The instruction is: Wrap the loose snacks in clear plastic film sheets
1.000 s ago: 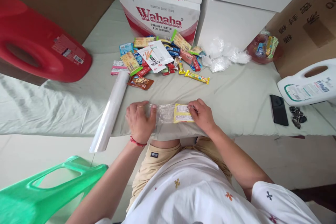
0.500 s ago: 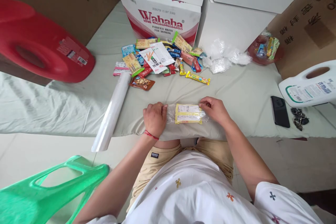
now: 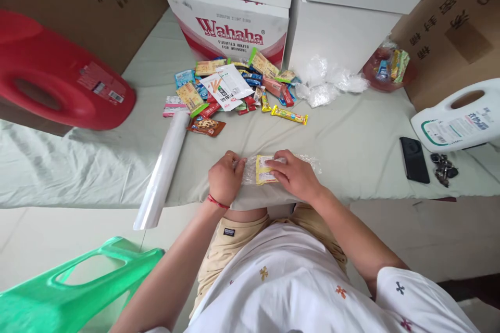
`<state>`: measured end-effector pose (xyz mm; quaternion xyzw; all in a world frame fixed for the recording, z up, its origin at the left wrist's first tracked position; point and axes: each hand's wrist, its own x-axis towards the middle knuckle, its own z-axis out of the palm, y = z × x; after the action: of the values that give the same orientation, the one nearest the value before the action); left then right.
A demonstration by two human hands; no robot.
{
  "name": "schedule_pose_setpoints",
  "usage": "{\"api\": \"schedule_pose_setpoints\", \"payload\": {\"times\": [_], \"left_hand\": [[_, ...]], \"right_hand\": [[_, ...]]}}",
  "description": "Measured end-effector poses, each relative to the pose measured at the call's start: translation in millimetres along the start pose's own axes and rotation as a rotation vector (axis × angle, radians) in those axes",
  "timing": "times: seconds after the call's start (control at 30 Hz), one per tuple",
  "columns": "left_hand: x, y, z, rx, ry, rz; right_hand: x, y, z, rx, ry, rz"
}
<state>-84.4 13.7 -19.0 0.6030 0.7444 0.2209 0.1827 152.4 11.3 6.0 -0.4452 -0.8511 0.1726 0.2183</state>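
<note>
A yellow-and-white snack packet [image 3: 263, 170] lies on the cloth near its front edge, with clear plastic wrap [image 3: 249, 173] around it and spreading out to both sides. At the packet's left, my left hand [image 3: 226, 178] is closed, pinching the end of the wrap between thumb and fingers. My right hand [image 3: 295, 173] rests over the packet's right half with its fingers stretched across the top, hiding that part. To the left, a roll of clear film [image 3: 162, 171] lies slantwise and juts past the cloth's edge.
Behind the packet is a pile of snack packets [image 3: 222, 88], with a yellow snack bar [image 3: 289, 115] in front. Crumpled clear plastic [image 3: 322, 83] lies beside it. A red jug [image 3: 66, 75] stands left; a white bottle [image 3: 457, 117], phone [image 3: 414, 159] and keys [image 3: 444, 169] are right.
My right hand has moved left from the packet's right end onto its top, covering its right half. My left hand keeps its hold on the wrap. The view has shifted slightly.
</note>
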Motion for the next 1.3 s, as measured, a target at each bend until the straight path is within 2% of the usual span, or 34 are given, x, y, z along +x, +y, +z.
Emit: {"api": "schedule_pose_setpoints", "payload": {"times": [0.1,0.2,0.3,0.4,0.5,0.57,0.63,0.67,0.7,0.77,0.87,0.93,1.03,1.1,1.23,1.3], "left_hand": [[2.4,13.0,-11.4,-0.215,-0.062,-0.065],[0.2,37.0,-13.9,-0.535,-0.213,-0.149],[-7.3,60.7,-3.0,-0.709,-0.315,-0.145],[-15.5,67.9,13.4,-0.743,-0.282,-0.074],[-22.3,61.2,24.5,-0.626,-0.222,0.065],[-27.2,58.0,27.7,-0.476,-0.197,0.200],[-32.0,59.8,28.8,-0.303,-0.194,0.297],[-33.9,62.3,28.9,-0.218,-0.200,0.314],[-35.3,65.4,28.8,-0.144,-0.207,0.312],[-36.2,71.6,27.9,-0.040,-0.226,0.291],[-34.4,78.3,25.8,0.036,-0.256,0.281],[-33.5,80.7,25.2,0.079,-0.277,0.282],[-34.2,82.6,26.3,0.133,-0.298,0.289],[-34.9,83.9,26.8,0.150,-0.303,0.294],[-33.5,88.4,22.9,0.178,-0.329,0.281],[-32.1,91.1,20.1,0.195,-0.344,0.264]], "right_hand": [[4.0,8.1,18.5,0.009,-0.032,0.051],[7.3,13.2,19.2,0.051,-0.073,0.062],[10.2,12.1,13.9,0.122,-0.098,0.075],[9.4,15.3,11.6,0.276,-0.058,0.086],[3.0,28.3,8.3,0.540,0.002,0.169],[-2.9,40.9,2.3,0.617,0.137,0.308],[-8.1,54.0,-6.2,0.501,0.312,0.437],[-10.0,59.8,-10.5,0.397,0.358,0.470],[-11.5,64.7,-14.4,0.296,0.353,0.482],[-13.4,71.4,-19.5,0.163,0.224,0.471],[-14.6,75.0,-21.2,0.192,0.020,0.457],[-15.4,75.5,-21.4,0.305,0.023,0.480],[-17.8,74.8,-24.4,0.479,0.158,0.557],[-21.0,72.5,-27.3,0.518,0.180,0.614],[-29.1,64.8,-28.6,0.545,-0.013,0.696],[-31.3,61.2,-25.9,0.638,-0.004,0.735]]}}
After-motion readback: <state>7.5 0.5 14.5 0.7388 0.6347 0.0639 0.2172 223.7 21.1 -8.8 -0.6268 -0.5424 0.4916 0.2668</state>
